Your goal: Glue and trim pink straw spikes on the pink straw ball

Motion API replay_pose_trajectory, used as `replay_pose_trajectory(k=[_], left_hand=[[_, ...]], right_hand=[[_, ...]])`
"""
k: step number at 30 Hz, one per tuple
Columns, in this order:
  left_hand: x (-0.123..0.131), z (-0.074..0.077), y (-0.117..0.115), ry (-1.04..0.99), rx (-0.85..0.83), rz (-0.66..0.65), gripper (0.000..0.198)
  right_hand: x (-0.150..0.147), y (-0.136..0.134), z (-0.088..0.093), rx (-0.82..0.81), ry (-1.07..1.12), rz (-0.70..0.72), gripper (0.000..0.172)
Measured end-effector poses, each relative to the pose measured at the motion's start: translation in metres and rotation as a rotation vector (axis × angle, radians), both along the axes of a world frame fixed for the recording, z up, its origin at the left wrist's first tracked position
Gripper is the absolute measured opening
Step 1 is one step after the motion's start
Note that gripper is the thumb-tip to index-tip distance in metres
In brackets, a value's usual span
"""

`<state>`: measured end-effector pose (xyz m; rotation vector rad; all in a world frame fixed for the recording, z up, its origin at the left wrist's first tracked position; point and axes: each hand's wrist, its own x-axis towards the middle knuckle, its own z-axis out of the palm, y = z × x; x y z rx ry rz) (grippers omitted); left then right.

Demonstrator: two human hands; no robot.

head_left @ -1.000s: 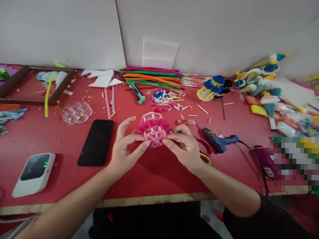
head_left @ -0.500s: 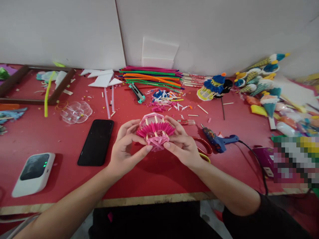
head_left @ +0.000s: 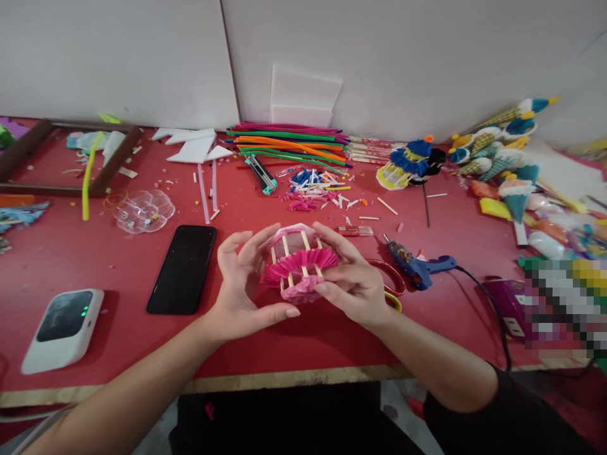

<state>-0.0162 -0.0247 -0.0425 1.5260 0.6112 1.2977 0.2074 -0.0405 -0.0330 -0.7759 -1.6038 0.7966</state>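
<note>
The person holds a small pink craft (head_left: 301, 264) over the red table (head_left: 279, 357), in the middle, between the two hands. The craft is made with pale sticks standing between an upper pink ring and a pink lower part, and a pleated band of darker pink goes around its waist; it is tilted. The right hand (head_left: 358, 284) pinches the lower right side of it between the thumb and the bent fingers. The left hand (head_left: 239, 284) is spread in a wide curve around the left side: its thumb lies below the craft, apart from it, and its fingers are raised near the upper ring, but one cannot tell if these fingertips touch. Just beside the left hand lies a black phone (head_left: 183, 270), and farther to the left a white device (head_left: 63, 332) with green lights. To the right of the right hand is a blue glue gun (head_left: 418, 265). Behind the craft there are small cut pieces (head_left: 315, 186) in several colours, a green and black cutter (head_left: 262, 175), and a bundle of colourful strips (head_left: 289, 144). A blue and yellow craft (head_left: 408, 163) stands near the wall (head_left: 398, 69).
</note>
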Motion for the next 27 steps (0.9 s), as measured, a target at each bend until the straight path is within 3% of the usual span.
replay_pose_trajectory(k=[3,15,18,21,24,27], left_hand=[[0.0,0.0,0.0,0.038,0.0,-0.069,0.101],[-0.001,0.014,0.001,0.068,0.027,0.038,0.08],[-0.002,0.014,0.001,0.058,-0.11,0.084,0.074],[-0.001,0.014,0.002,0.038,-0.279,0.12,0.071],[-0.001,0.016,0.004,0.054,-0.405,0.084,0.072],[0.0,0.019,0.005,0.142,-0.459,0.004,0.068]], right_hand=[[0.0,0.001,-0.002,0.013,0.045,-0.019,0.021],[0.008,0.002,-0.001,0.102,-0.141,0.029,0.015],[0.005,0.0,0.0,0.021,-0.086,0.037,0.02],[0.0,0.0,-0.002,-0.109,0.134,0.056,0.023],[-0.004,0.002,-0.005,-0.284,0.322,0.098,0.048],[-0.005,0.004,-0.007,-0.474,0.336,0.193,0.07]])
